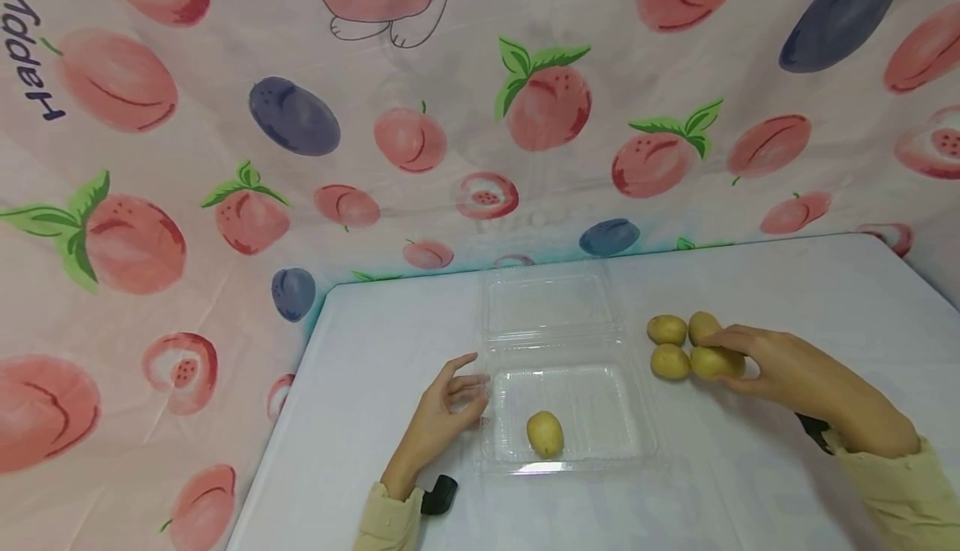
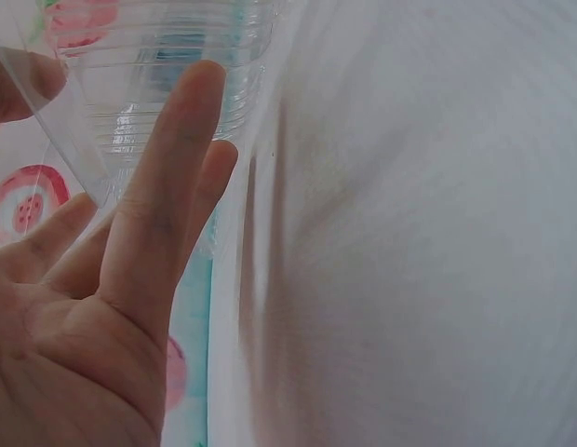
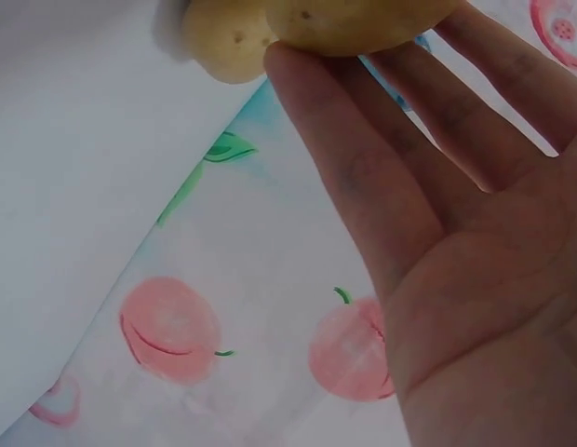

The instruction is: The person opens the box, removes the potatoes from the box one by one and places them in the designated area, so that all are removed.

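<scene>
A clear plastic clamshell box (image 1: 637,438) lies on the table with its lid (image 1: 551,305) folded back. One yellow potato (image 1: 545,434) sits in its base near the front rim. My left hand (image 1: 446,409) is at the box's left rim, with fingers spread and fairly straight; in the left wrist view the thumb and fingers (image 2: 144,214) lie beside the clear wall. My right hand (image 1: 780,368) holds the front right potato (image 1: 716,363) of a small cluster, thumb at its near side and fingertips over its far side. In the right wrist view, fingertips touch this potato (image 3: 354,23).
Beside the held one lie three more potatoes: front left (image 1: 670,362), back left (image 1: 667,330) and back right (image 1: 703,326). A white cloth covers the table (image 1: 360,351). Behind and to the left hangs a peach-print curtain (image 1: 450,76).
</scene>
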Tool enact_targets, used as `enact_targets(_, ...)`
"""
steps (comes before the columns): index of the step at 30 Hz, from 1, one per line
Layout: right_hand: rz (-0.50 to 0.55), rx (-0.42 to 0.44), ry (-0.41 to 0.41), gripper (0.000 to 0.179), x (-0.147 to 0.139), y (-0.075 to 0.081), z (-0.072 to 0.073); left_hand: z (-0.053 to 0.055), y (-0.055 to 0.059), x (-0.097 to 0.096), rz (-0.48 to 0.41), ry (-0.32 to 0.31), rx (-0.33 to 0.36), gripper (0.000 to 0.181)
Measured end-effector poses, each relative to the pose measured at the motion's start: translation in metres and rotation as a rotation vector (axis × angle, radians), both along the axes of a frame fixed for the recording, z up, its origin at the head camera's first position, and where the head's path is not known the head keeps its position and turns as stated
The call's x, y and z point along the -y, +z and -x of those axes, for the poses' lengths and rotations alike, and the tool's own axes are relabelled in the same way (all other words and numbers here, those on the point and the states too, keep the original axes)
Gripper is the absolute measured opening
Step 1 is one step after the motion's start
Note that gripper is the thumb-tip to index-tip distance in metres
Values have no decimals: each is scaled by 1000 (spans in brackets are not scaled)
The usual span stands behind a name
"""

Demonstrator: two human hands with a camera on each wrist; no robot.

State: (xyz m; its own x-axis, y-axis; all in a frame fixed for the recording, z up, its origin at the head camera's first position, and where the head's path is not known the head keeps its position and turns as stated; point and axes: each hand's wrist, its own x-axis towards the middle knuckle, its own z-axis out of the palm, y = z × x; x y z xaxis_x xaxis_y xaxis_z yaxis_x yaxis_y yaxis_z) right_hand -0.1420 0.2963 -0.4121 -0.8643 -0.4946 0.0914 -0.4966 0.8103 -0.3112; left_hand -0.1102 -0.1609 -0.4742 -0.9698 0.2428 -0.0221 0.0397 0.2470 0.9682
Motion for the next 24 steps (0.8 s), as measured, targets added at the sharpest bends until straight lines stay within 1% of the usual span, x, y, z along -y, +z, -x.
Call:
enact_targets(3,-1,-8,0,44,-1,-2,0,0,0,0,4,1,-2,65)
enact_targets(10,2,30,-11,47,-1,-7,0,-1,0,0,0,1,-4,65)
enact_targets(14,-1,9,-4,47,-2,-9,0,-1,1,0,4,2,-1,64)
enact_targets(17,-8,-36,8,46,-3,-11,-1,-1,1,0,11,3,1,64)
enact_targets(19,-10,-49,13,46,-4,-12,-1,-1,0,0,14,3,0,65)
enact_targets(24,-8,-22,9,46,-4,-14,0,-1,0,0,13,3,-1,65)
